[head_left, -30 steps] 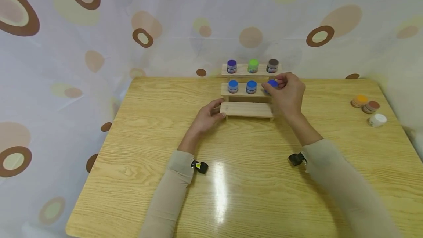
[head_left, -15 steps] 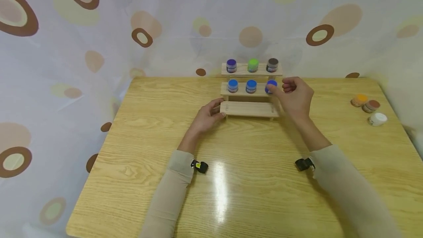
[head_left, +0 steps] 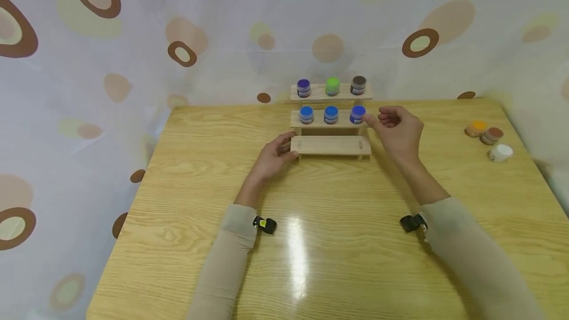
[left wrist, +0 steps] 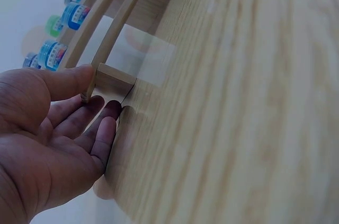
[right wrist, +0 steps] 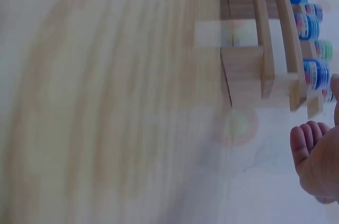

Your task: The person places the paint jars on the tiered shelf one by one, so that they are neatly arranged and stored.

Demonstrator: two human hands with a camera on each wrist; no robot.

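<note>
My right hand (head_left: 398,130) hangs loosely curled and empty beside the blue jar (head_left: 357,114) on the rack's (head_left: 331,145) middle step. Left hand (head_left: 272,156), fingers straight, steadies the rack. The jar looks light and smooth; I'd pinch its lid.

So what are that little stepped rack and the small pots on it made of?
The stepped rack looks like pale unfinished wood: matte, light grain, square-cut slats. The pots seem to be plastic, going by their smooth coloured lids and printed labels, though glass bodies can't be ruled out. The table shows glossy wood grain, possibly laminate.
</note>
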